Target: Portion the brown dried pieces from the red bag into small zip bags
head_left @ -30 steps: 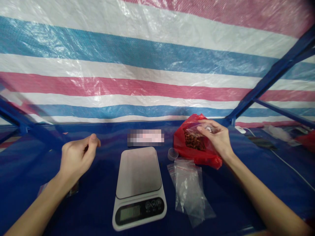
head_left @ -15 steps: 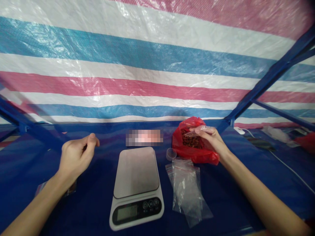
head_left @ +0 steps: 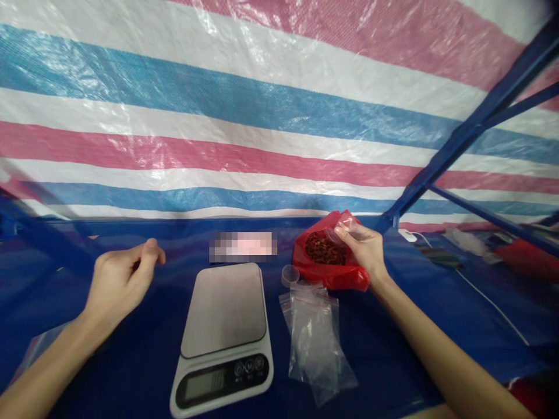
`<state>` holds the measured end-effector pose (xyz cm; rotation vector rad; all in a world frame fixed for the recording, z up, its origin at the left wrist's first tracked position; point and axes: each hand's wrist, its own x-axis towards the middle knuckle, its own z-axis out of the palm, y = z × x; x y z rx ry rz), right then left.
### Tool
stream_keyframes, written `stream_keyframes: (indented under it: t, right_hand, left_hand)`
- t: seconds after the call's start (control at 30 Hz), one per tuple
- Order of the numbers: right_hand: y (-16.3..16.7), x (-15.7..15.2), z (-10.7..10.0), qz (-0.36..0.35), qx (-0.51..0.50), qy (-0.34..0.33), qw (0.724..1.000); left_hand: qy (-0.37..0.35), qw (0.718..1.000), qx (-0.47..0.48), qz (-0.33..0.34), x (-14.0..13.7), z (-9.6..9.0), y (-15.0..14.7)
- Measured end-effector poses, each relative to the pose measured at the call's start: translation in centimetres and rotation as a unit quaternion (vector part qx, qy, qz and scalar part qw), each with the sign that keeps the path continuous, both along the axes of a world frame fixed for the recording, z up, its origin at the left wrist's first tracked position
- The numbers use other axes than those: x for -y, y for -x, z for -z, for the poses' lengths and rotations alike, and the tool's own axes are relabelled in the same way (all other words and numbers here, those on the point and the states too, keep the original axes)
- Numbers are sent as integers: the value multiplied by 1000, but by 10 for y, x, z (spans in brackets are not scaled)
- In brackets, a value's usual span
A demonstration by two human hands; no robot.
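Observation:
My left hand (head_left: 122,276) is held over the table left of the scale, its fingers curled in and the thumb on top, with nothing showing in it. My right hand (head_left: 364,247) is at the mouth of a red plastic bag (head_left: 334,278) and pinches a clear, shiny plastic piece (head_left: 345,226), whose exact kind I cannot make out. Inside the red bag lie reddish-brown dried bits (head_left: 323,249). A white kitchen scale (head_left: 225,311) with a bare metal plate stands in the middle; its display seems to read zero. Clear zip bags (head_left: 317,343) lie to its right.
A small clear round cup (head_left: 290,276) stands between the scale and the red bag. Behind the scale is a blurred-out item (head_left: 243,247). A clear packet (head_left: 41,346) lies partly under my left forearm. Blue frame bars (head_left: 454,139) and a striped sheet (head_left: 244,125) bound the table.
The view has turned slightly to the right, so things sit further left. My right hand has shifted a little at the bag's mouth, and more of the dried bits show. My left hand keeps its curled shape.

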<state>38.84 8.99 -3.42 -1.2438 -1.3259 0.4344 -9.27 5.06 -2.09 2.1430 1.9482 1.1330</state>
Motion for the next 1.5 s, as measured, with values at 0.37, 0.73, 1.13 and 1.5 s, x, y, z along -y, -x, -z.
stream_keyframes:
  t: [0.37,0.73,1.13,1.5]
  right_hand:
    - [10,7,-6,51,-30,-46,997]
    - [9,9,-13,17,-11,-31,999]
    - [34,73,-57,-186,276,-212,919]
    - [71,91,-30,-453,475,6,754]
  left_hand:
    - [-17,1000,-13,6,-3,-2,-1]
    - [-34,999,-13,30,-2,-1,-1]
    - [-141,986,-55,74,0,-8,-4]
    - [-140,985,-47,91,7,-12,-10]
